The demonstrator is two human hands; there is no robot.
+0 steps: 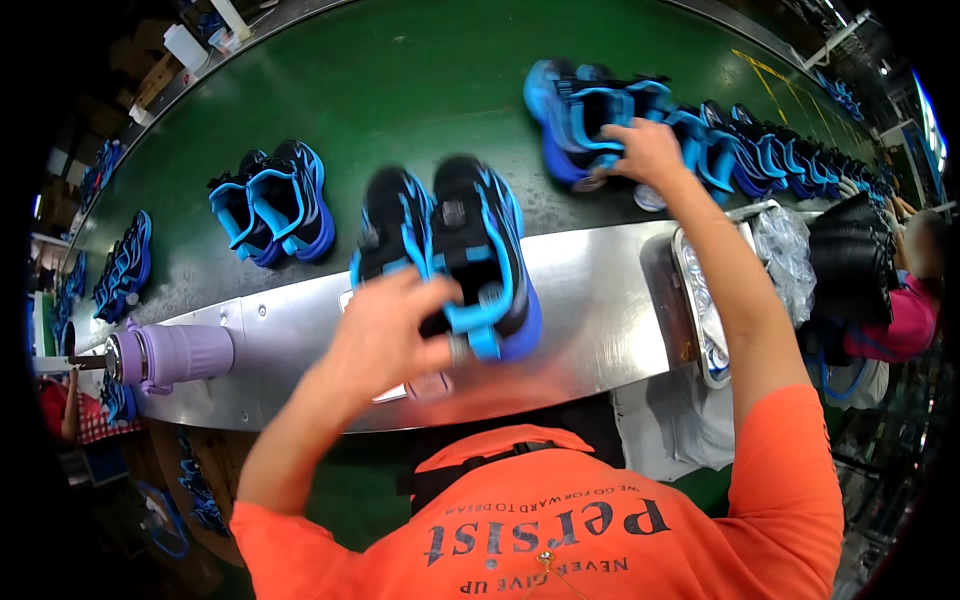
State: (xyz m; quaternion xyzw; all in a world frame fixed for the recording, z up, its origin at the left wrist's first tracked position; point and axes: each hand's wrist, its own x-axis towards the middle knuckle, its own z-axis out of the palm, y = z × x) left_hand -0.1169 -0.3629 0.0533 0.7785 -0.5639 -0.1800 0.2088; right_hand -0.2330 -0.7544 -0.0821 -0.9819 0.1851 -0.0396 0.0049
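Observation:
Black sneakers with light-blue trim and blue soles are about both hands. A pair (480,250) rests in front of me, toes pointing away, across the steel ledge and the green surface. My left hand (395,325), somewhat blurred, is curled round the heel of its left shoe, hiding that heel. Farther right, my right hand (645,155) has its fingers bent at the opening of a sneaker in another pair (585,125). That pair is smeared by motion. A small round whitish object (648,198) lies just below the right wrist.
A long row of sneakers (790,160) stretches right along the green belt (420,70); another pair (275,205) stands left. The steel ledge (590,290) carries a purple flask (185,355). A metal tray (690,275) and clear plastic bags (785,260) sit by my right forearm. Another person (905,315) is at far right.

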